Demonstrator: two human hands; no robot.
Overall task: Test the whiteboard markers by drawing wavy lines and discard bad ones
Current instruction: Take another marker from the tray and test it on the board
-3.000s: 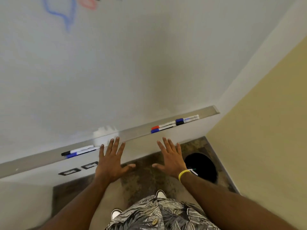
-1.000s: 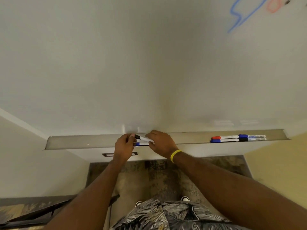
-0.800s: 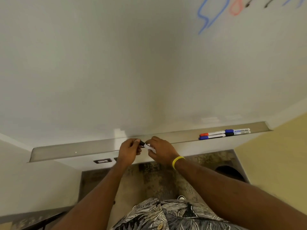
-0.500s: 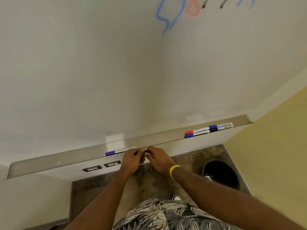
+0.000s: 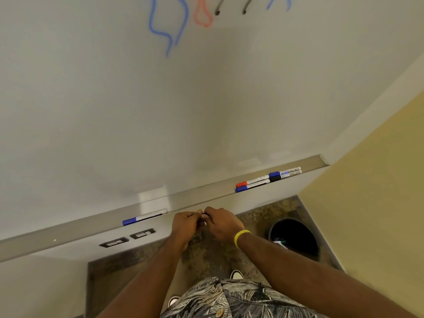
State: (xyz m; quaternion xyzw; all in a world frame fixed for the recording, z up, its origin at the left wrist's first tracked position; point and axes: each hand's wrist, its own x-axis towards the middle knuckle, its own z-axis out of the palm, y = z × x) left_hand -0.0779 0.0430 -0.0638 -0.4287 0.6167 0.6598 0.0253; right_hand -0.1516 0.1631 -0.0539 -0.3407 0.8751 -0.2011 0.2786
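My left hand (image 5: 185, 223) and my right hand (image 5: 221, 222) are closed together on a black-capped marker (image 5: 203, 216), just below the metal tray (image 5: 68, 232) of the whiteboard (image 5: 160, 111). The marker is almost wholly hidden by my fingers; the left hand pinches its black cap end, the right hand wraps the body. A blue-capped marker (image 5: 144, 218) lies on the tray left of my hands. Several markers (image 5: 268, 179) with red, blue and black caps lie together on the tray at the right. Blue, red and black wavy lines (image 5: 174, 21) mark the top of the board.
A black round bin (image 5: 294, 237) stands on the mottled floor at the right, with a marker inside. A yellow wall (image 5: 378, 191) closes the right side. Two dark wall plates (image 5: 128, 238) sit under the tray. My shoes and patterned shirt are at the bottom.
I picked the black-capped marker up from the tray beside the blue one and brought it down in front of the tray in both hands. The view swung back toward the right.
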